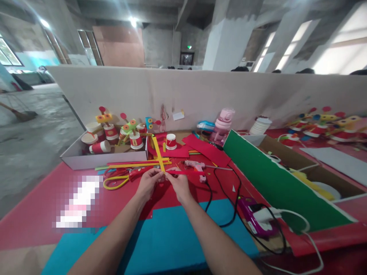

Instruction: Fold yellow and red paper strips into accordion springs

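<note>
My left hand (149, 182) and my right hand (178, 183) meet over the red table covering, fingertips pinched together. Between them are the lower end of a yellow paper strip (158, 152), which stands up and away, and the end of a red strip (189, 173), which runs out to the right. Both hands are closed on the strips where they join. Yellow-handled scissors (116, 183) lie left of my left hand. A pink glue gun (197, 166) rests just beyond my right hand. More yellow strips (137, 164) lie behind the hands.
A white box (106, 160) of paper-cup figures stands at the back left. A red-and-white cup (171, 141) is behind the hands. On the right are a green-sided box (275, 187), a purple power strip (255, 219) and loose cables. Blue sheets (172, 236) lie in front.
</note>
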The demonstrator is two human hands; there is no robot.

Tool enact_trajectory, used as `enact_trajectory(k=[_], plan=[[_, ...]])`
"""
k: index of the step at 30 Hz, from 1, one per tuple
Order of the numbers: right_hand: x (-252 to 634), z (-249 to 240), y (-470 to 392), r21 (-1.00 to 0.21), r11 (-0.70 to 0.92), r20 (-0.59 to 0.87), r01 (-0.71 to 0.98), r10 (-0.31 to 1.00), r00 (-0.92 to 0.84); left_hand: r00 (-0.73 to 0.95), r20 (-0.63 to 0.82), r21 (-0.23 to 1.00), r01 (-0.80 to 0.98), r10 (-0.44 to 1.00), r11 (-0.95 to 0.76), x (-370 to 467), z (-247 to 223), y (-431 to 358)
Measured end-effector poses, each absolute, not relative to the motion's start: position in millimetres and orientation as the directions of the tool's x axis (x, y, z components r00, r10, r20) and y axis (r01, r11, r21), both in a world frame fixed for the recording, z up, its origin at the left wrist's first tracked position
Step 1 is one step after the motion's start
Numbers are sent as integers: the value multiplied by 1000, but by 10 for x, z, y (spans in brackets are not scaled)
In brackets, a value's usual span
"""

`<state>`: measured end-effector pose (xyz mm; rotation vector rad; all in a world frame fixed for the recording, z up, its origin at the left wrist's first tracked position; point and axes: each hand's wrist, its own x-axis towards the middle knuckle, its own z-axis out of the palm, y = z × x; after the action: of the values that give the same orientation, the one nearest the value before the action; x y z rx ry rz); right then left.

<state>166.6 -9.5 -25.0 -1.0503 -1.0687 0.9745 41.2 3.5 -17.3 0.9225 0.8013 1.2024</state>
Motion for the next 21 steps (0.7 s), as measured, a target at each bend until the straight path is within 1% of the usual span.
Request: enact_trajectory(k=[4, 7, 12, 15, 18, 21], plan=[[1658, -239, -93, -972, 183, 155, -150, 971, 180, 185, -54, 903, -411, 981, 127, 414, -179, 49], [1667, -247, -91, -979, 169, 142, -117, 968, 208, 191, -71, 898, -414, 979, 146, 414, -181, 45], [1676, -245, -106, -984, 164, 149, -72, 972, 179, 199, -30, 907, -407, 980, 110, 418, -173, 24], [1670, -239, -116, -983, 166, 152, -75, 976, 159, 191, -22, 913, -397, 981, 97, 418, -160, 17], [1672, -252, -114, -983, 141, 116, -121, 975, 188, 198, -24, 909, -403, 980, 104, 420, -158, 17], [1681, -275, -104, -986, 114, 85, -122, 971, 222, 206, 7, 930, -362, 978, 70, 422, -189, 26]])
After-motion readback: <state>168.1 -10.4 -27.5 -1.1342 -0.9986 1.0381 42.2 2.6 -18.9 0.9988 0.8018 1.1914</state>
